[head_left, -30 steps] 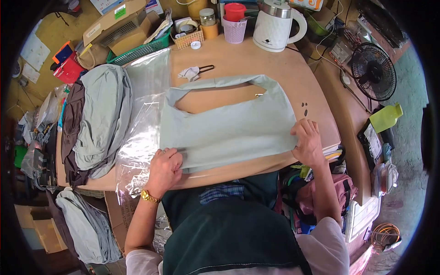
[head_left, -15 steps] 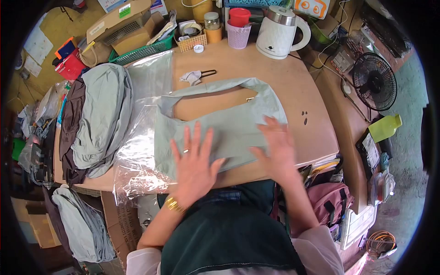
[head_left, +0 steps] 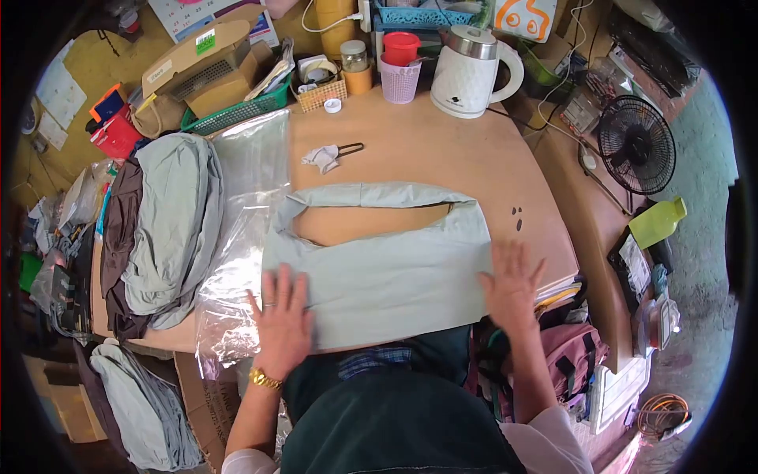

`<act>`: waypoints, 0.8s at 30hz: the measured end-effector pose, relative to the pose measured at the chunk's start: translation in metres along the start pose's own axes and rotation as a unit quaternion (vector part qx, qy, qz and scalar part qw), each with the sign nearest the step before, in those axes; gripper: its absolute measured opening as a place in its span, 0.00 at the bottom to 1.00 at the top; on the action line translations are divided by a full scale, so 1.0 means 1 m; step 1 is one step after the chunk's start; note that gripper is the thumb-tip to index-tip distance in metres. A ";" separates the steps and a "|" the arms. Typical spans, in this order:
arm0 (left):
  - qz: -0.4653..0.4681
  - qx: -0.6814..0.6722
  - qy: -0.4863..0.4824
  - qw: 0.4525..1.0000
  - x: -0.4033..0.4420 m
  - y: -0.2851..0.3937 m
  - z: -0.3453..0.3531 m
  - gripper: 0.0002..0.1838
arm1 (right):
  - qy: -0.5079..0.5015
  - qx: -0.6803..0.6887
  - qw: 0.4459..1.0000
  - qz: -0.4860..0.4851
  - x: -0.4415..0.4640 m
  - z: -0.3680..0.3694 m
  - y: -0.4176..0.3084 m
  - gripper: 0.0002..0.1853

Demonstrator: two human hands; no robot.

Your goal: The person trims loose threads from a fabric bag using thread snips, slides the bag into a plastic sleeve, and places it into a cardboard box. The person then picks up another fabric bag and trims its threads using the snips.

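Note:
A pale grey-green fabric shoulder bag (head_left: pixel 387 276) lies flat on the brown table, its wide strap (head_left: pixel 379 193) looped toward the far side. My left hand (head_left: pixel 284 316) rests with spread fingers on the bag's near left corner. At the bag's right edge is my right hand (head_left: pixel 512 284), fingers apart; whether it touches the cloth I cannot tell. Neither hand grips anything. Clear plastic sheets (head_left: pixel 260 174) lie to the left, their edge running up to the bag. Beyond the strap sits a small black-handled tool with a whitish cloth piece (head_left: pixel 324 158).
A pile of grey-green and brown fabric (head_left: pixel 178 229) lies on the table's left. More cloth (head_left: pixel 142 403) hangs lower left. Along the back stand a green basket (head_left: pixel 237 110), a lilac cup (head_left: pixel 400 81) and a white kettle (head_left: pixel 470 75). A black fan (head_left: pixel 636 150) is at right.
Both hands have moved outward across the bag, the left to its near left corner and the right to its right edge. The bag looks flatter and its strap lies lower. The view has shifted slightly.

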State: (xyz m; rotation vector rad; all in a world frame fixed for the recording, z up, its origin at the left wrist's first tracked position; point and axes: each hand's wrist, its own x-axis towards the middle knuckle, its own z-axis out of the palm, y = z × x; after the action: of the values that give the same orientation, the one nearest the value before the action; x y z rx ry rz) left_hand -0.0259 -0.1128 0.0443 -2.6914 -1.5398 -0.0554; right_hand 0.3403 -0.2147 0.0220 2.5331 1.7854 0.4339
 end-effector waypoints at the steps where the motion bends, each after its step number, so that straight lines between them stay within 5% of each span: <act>1: -0.045 0.075 0.042 0.995 0.000 -0.003 -0.011 0.30 | 0.000 -0.001 1.000 0.005 0.009 -0.011 0.007 0.35; 2: -0.040 0.072 0.039 0.996 0.001 0.001 -0.023 0.30 | 0.022 0.114 0.992 0.052 0.017 -0.029 0.015 0.28; 3: -0.024 -0.074 0.076 0.994 0.006 0.007 -0.037 0.28 | 0.040 0.226 0.968 0.102 0.020 -0.040 0.022 0.23; 5: 0.066 -0.254 0.146 0.954 0.023 0.027 -0.044 0.25 | -0.058 0.242 0.956 0.153 0.023 -0.042 0.030 0.20; 8: 0.147 -0.311 0.084 0.935 0.066 0.068 -0.035 0.23 | -0.174 0.337 0.899 0.220 0.006 -0.047 0.025 0.20; 11: 0.157 -0.241 0.146 0.947 0.127 0.120 0.006 0.26 | -0.227 0.481 0.811 0.246 -0.014 -0.043 0.011 0.22; 14: 0.140 -0.260 0.114 0.949 0.165 0.167 0.025 0.27 | -0.150 0.500 0.840 0.146 -0.033 -0.005 0.002 0.19; 16: 0.137 -0.288 0.075 0.945 0.183 0.182 0.016 0.27 | -0.040 0.726 0.653 0.214 -0.039 0.001 -0.009 0.16; 17: 0.137 -0.303 -0.021 0.943 0.189 0.184 0.010 0.27 | -0.029 0.756 0.597 0.265 -0.044 -0.004 -0.012 0.14; 18: 0.136 -0.315 -0.116 0.932 0.193 0.184 0.007 0.27 | -0.025 0.755 0.596 0.272 -0.047 -0.002 -0.012 0.14; 19: 0.129 -0.334 -0.086 0.930 0.195 0.184 0.017 0.27 | 0.073 0.722 0.647 0.235 -0.048 -0.001 -0.013 0.13; 22: 0.134 -0.469 -0.011 0.873 0.198 0.182 0.032 0.23 | 0.153 0.724 0.628 0.240 -0.043 -0.009 -0.014 0.10; 24: 0.120 -0.503 -0.062 0.854 0.210 0.179 0.033 0.24 | 0.069 0.816 0.516 0.252 -0.037 -0.017 -0.010 0.08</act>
State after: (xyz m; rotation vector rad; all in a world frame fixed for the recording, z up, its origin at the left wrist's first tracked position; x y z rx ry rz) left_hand 0.2351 -0.0215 0.0192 -3.6939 -1.4200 -0.9506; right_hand 0.3155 -0.2479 0.0289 3.9039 1.4301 -2.3639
